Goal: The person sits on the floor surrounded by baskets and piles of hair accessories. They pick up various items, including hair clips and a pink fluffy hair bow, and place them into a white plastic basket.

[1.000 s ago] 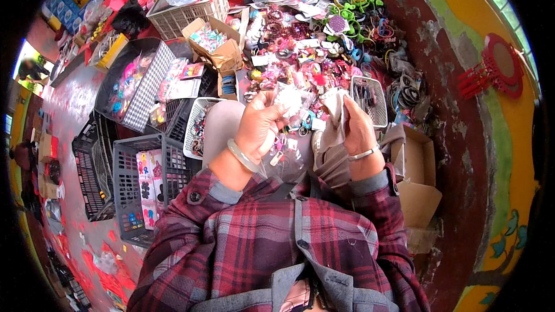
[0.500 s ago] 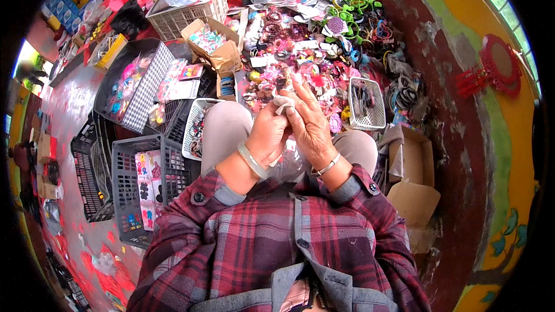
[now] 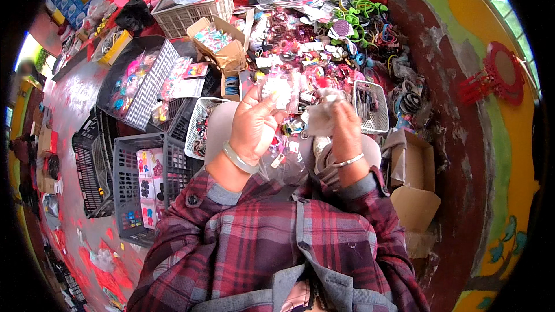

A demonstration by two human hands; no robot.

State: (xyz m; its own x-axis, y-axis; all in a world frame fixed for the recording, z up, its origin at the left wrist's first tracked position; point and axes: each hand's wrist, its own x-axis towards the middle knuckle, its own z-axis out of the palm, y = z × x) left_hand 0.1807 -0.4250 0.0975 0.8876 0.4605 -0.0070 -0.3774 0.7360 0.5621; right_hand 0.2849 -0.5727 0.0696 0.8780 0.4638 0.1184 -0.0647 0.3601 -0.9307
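My left hand (image 3: 254,130), with a pale bangle at the wrist, pinches a white, frilly-looking piece (image 3: 277,91) between thumb and fingers. Its exact kind is unclear, and clear plastic seems to surround it. A crumpled whitish cloth (image 3: 321,118) is gripped by my right hand (image 3: 347,133), which wears a silver bracelet. Both hands hover above my knees, a short way apart. Beyond them spreads a heap of hair accessories (image 3: 300,52) in pink, red and dark colours.
White baskets (image 3: 378,122) of small pieces flank my knees. A grey crate (image 3: 130,196) and a checked-edge box (image 3: 153,86) stand left, with an open carton (image 3: 222,52) further off. Green headbands (image 3: 361,14) lie at the far right. An empty-looking cardboard box (image 3: 413,164) sits near the wall.
My hands were together around the whitish cloth and are now apart. The right has moved right with the cloth; the left has shifted left, showing the white frilly piece.
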